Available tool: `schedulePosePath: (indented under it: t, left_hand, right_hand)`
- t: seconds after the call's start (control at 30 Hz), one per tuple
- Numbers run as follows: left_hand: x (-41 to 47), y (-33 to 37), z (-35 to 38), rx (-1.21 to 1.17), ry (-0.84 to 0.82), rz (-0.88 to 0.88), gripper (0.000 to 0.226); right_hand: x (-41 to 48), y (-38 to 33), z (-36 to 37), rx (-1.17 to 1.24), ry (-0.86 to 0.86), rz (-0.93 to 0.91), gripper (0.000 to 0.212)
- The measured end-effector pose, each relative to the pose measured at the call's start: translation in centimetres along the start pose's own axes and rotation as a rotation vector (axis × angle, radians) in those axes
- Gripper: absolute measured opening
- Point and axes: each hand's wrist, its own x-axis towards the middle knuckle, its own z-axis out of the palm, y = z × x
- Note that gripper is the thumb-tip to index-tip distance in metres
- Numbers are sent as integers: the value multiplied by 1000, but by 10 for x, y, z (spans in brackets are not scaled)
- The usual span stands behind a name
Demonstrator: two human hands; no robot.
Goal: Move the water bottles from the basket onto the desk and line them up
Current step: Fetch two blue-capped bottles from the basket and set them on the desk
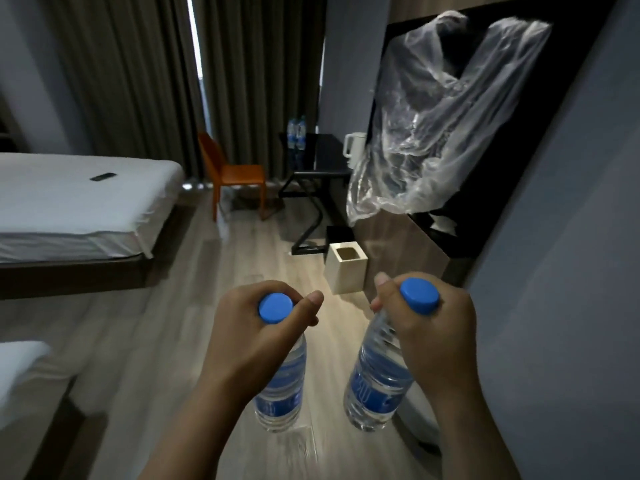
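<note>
We're mid-carry: left hand (242, 327) fingers curl round the left water bottle (281, 386) just under its cap, right hand (434, 336) likewise round the right water bottle (377, 382). Next we reach the desk (323, 164) ahead and align them.

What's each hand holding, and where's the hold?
Left hand grips one water bottle at the neck, just under its blue cap; right hand grips a second bottle the same way.
</note>
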Motion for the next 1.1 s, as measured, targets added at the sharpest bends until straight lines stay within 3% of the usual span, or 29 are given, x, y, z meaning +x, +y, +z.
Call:
schedulePosePath:
  t: [0.43,0.77,1.1]
  left_hand:
    - [80,-42,31,-5,100,-77,42]
    - [202,-114,-5,-12,135,-100,33]
    - [302,-188,-48,-3,155,-90,39]
  right_hand:
    - [95,61,43,69,-142,32,33]
    - [189,80,154,64,-155,80,29]
    - [263,89,259,86,-185,57,27]
